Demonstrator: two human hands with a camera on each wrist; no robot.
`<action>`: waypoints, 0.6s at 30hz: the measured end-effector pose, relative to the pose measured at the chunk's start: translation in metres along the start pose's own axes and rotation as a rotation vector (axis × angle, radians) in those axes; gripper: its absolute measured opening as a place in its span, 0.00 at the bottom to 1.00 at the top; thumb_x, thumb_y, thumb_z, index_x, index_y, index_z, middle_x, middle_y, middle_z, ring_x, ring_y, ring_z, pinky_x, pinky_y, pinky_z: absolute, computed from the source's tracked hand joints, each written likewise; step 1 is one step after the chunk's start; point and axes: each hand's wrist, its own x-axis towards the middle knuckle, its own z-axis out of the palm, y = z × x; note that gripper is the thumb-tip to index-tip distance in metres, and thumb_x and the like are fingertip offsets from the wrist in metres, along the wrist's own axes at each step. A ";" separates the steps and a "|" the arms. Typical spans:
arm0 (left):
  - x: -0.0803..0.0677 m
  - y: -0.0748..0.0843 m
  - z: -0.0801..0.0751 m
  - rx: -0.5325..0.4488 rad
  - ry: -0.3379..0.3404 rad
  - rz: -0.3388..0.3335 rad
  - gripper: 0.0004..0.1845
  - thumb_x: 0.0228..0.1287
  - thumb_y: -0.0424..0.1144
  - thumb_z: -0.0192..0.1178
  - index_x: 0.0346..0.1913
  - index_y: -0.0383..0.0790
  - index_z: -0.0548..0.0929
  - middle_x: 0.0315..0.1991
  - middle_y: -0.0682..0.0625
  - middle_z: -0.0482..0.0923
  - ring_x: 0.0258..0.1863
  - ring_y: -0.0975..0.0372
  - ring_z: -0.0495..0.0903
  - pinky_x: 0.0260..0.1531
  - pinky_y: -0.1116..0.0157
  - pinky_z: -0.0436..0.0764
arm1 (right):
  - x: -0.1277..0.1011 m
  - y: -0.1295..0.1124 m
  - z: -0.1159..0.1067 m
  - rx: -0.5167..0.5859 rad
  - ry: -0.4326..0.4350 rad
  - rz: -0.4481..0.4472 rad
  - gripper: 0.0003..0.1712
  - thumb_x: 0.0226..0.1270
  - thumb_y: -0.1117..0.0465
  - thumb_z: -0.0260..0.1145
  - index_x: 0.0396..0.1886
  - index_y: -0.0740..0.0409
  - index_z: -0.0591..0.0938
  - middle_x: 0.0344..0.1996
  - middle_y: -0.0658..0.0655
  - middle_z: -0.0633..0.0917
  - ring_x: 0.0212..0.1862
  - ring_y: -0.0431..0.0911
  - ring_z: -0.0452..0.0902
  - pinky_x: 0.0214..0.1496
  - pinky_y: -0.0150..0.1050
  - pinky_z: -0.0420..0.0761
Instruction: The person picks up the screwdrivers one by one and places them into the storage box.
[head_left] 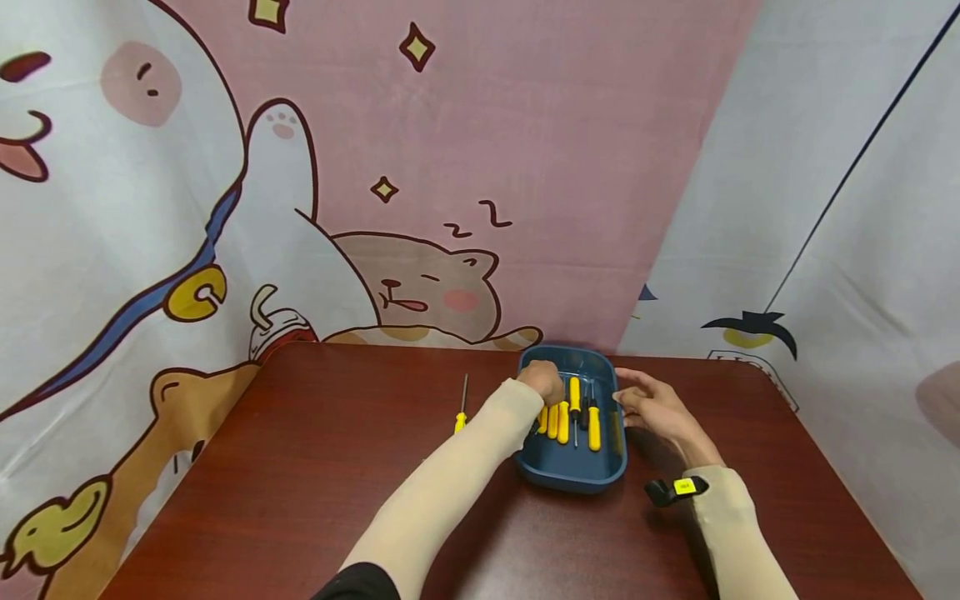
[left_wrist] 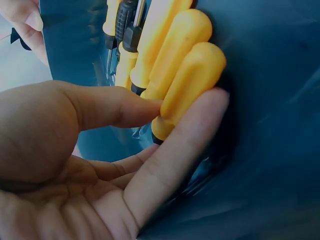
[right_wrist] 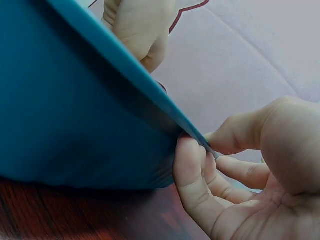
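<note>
A dark blue plastic tray (head_left: 558, 468) stands at the back of the table with several yellow-handled screwdrivers (head_left: 594, 429) lying side by side in it. My left hand (head_left: 543, 381) reaches into its left side. In the left wrist view, the thumb and index finger pinch the outermost yellow screwdriver (left_wrist: 192, 77) by its handle; its shaft is hidden. My right hand (head_left: 660, 410) is at the tray's right wall. The right wrist view has its thumb and fingers pinching the tray's rim (right_wrist: 170, 107).
Left of the tray, another screwdriver (head_left: 461, 419) lies on the reddish-brown table (head_left: 300, 467), partly covered by the left forearm. Behind the table hangs a cartoon-printed cloth (head_left: 570, 167). A black strap with a yellow label (head_left: 678, 488) sits by the right wrist.
</note>
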 end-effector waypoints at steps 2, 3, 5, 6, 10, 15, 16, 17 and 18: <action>0.000 0.000 0.000 0.006 0.001 0.001 0.28 0.73 0.46 0.60 0.73 0.44 0.74 0.66 0.50 0.78 0.40 0.59 0.79 0.34 0.68 0.80 | 0.000 0.000 0.000 0.000 -0.001 0.001 0.34 0.78 0.62 0.58 0.80 0.59 0.60 0.54 0.71 0.82 0.40 0.46 0.82 0.39 0.38 0.88; 0.000 -0.001 0.000 0.007 0.001 0.003 0.29 0.74 0.46 0.60 0.74 0.45 0.72 0.68 0.50 0.77 0.40 0.60 0.80 0.35 0.68 0.81 | 0.000 0.000 0.000 -0.003 0.000 0.003 0.34 0.78 0.62 0.58 0.80 0.59 0.60 0.53 0.70 0.82 0.40 0.46 0.82 0.40 0.38 0.88; 0.000 -0.001 0.001 0.007 0.004 0.006 0.32 0.74 0.46 0.60 0.77 0.44 0.68 0.71 0.50 0.74 0.41 0.60 0.79 0.37 0.68 0.81 | 0.000 0.000 0.000 -0.001 0.002 0.005 0.34 0.78 0.62 0.58 0.80 0.59 0.60 0.53 0.70 0.82 0.39 0.47 0.82 0.40 0.38 0.88; 0.001 -0.002 0.002 0.002 0.008 0.012 0.32 0.74 0.46 0.60 0.77 0.44 0.68 0.71 0.50 0.74 0.41 0.60 0.79 0.37 0.68 0.81 | -0.001 0.000 0.000 0.000 0.003 0.006 0.34 0.78 0.62 0.58 0.80 0.59 0.60 0.53 0.71 0.82 0.39 0.47 0.82 0.39 0.38 0.88; 0.003 -0.005 0.004 -0.026 0.027 0.042 0.29 0.73 0.45 0.61 0.73 0.43 0.73 0.66 0.48 0.78 0.38 0.60 0.77 0.35 0.68 0.79 | 0.000 0.000 0.000 0.000 0.005 0.009 0.34 0.77 0.64 0.57 0.80 0.59 0.60 0.55 0.72 0.81 0.40 0.46 0.82 0.40 0.37 0.88; 0.004 -0.007 0.004 -0.030 0.035 0.061 0.28 0.72 0.46 0.62 0.71 0.41 0.75 0.66 0.47 0.77 0.43 0.59 0.80 0.43 0.67 0.83 | 0.001 0.000 0.000 -0.004 0.008 0.019 0.34 0.77 0.64 0.57 0.80 0.59 0.61 0.56 0.72 0.81 0.39 0.45 0.83 0.40 0.37 0.88; 0.004 -0.006 0.003 -0.025 0.034 0.058 0.29 0.72 0.47 0.62 0.72 0.41 0.74 0.69 0.47 0.75 0.46 0.59 0.81 0.46 0.67 0.84 | 0.001 -0.001 0.000 -0.003 0.006 0.018 0.34 0.77 0.64 0.56 0.80 0.59 0.60 0.56 0.73 0.81 0.39 0.45 0.82 0.40 0.38 0.88; 0.003 -0.006 0.002 -0.028 0.035 0.057 0.30 0.72 0.47 0.62 0.73 0.41 0.74 0.71 0.47 0.74 0.48 0.59 0.81 0.48 0.66 0.84 | 0.001 -0.001 0.000 -0.001 0.005 0.018 0.35 0.77 0.64 0.56 0.80 0.59 0.60 0.56 0.73 0.81 0.39 0.45 0.82 0.40 0.38 0.88; 0.003 -0.006 0.001 -0.029 0.033 0.057 0.30 0.72 0.47 0.62 0.73 0.41 0.74 0.72 0.47 0.73 0.50 0.58 0.81 0.51 0.65 0.84 | 0.001 -0.001 0.000 0.000 0.003 0.016 0.35 0.77 0.64 0.56 0.80 0.59 0.60 0.57 0.73 0.81 0.39 0.45 0.82 0.40 0.38 0.88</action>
